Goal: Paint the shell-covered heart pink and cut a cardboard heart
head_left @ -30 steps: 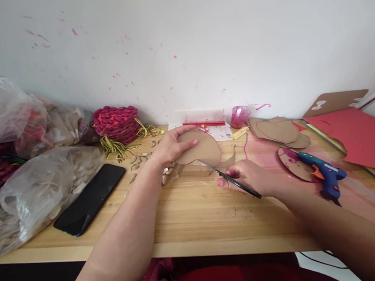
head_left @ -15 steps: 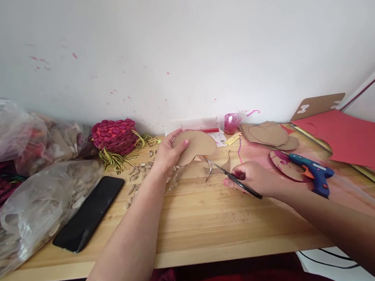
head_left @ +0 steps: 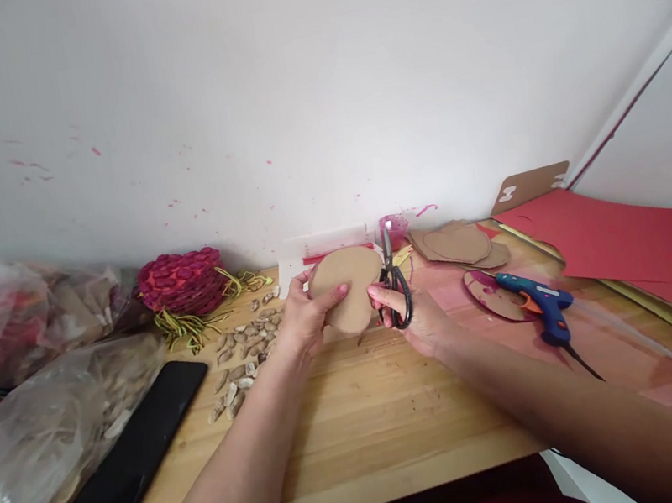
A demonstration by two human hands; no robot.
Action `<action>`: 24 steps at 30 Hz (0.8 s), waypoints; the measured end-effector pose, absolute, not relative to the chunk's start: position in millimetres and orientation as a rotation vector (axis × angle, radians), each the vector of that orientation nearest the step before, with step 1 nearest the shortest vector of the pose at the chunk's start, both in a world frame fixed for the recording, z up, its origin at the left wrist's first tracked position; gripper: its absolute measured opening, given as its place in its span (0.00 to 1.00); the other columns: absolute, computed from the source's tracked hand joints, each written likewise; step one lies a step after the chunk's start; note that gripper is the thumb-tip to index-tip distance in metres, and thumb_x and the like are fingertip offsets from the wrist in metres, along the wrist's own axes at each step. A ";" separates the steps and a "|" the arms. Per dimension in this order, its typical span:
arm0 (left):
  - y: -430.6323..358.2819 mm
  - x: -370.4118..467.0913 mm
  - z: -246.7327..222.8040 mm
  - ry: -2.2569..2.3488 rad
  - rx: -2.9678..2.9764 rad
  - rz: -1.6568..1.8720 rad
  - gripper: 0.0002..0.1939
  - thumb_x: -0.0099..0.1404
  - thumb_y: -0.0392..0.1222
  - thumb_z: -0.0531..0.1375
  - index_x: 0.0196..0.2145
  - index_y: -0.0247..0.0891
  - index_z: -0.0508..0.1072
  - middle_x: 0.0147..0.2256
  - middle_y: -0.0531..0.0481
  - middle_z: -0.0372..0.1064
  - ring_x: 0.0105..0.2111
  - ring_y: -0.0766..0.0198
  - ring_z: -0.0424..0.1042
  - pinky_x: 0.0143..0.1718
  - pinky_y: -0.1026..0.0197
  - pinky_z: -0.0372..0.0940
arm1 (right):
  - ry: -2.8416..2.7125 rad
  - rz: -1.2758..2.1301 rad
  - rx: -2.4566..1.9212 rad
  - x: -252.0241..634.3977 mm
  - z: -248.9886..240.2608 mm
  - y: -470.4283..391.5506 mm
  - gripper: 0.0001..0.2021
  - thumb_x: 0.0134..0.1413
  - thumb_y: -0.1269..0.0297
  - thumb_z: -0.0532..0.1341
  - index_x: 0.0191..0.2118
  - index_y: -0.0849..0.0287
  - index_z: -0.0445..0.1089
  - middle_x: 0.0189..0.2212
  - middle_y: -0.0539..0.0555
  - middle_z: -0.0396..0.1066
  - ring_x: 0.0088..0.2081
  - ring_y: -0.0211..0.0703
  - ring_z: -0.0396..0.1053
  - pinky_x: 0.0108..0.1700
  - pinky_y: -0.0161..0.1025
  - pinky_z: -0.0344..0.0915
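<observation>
A rounded cardboard cutout [head_left: 350, 279] is pinched in my left hand [head_left: 314, 314], thumb on its face and fingers behind. My right hand [head_left: 413, 316] holds black-handled scissors [head_left: 392, 277] with the blades pointing up, away from the table. The fingertips of that hand are at the cutout's right edge; whether they grip it I cannot tell. Beneath the cutout, a sliver of cardboard scrap [head_left: 361, 337] shows. Peanut shells [head_left: 248, 338] lie scattered left of my left hand.
Left are a black phone [head_left: 140, 444], a plastic bag of shells [head_left: 65, 439] and a magenta shell-covered object [head_left: 182, 286]. Right are cardboard pieces [head_left: 456, 245], a blue glue gun [head_left: 538, 300], a round painted piece [head_left: 487, 296] and red sheets [head_left: 621, 240]. A pink cup [head_left: 395, 229] stands behind.
My right hand has come in to the cutout, and the scissors have swung from pointing at the cutout's lower edge to pointing up. The cutout has turned, and the whole view has shifted.
</observation>
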State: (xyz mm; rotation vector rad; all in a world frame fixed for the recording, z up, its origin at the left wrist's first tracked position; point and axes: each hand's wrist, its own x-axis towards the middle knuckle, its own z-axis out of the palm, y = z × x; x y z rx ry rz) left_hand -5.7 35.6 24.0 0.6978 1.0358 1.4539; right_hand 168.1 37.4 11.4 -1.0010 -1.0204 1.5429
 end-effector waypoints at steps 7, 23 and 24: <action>33.2 -9.2 24.9 0.982 0.822 1.249 0.29 0.47 0.42 0.76 0.47 0.34 0.78 0.41 0.42 0.81 0.36 0.56 0.79 0.37 0.59 0.74 | -1.208 1.545 -1.031 178.6 11.1 37.0 0.20 0.36 0.51 0.76 0.27 0.61 0.72 0.21 0.46 0.69 0.15 0.31 0.63 0.17 0.31 0.53; 34.6 -12.5 32.2 1.048 0.802 1.412 0.28 0.46 0.42 0.77 0.44 0.35 0.79 0.42 0.43 0.81 0.37 0.58 0.80 0.38 0.63 0.74 | -1.119 1.467 -1.084 199.1 22.0 49.7 0.19 0.35 0.55 0.77 0.31 0.61 0.75 0.23 0.48 0.71 0.18 0.30 0.63 0.18 0.30 0.59; 33.6 -10.4 31.7 1.048 0.807 1.407 0.27 0.46 0.42 0.77 0.44 0.34 0.79 0.42 0.43 0.81 0.37 0.58 0.80 0.37 0.63 0.74 | -1.133 1.478 -1.068 198.1 22.5 48.1 0.19 0.36 0.55 0.76 0.32 0.61 0.75 0.24 0.48 0.72 0.19 0.30 0.63 0.18 0.30 0.59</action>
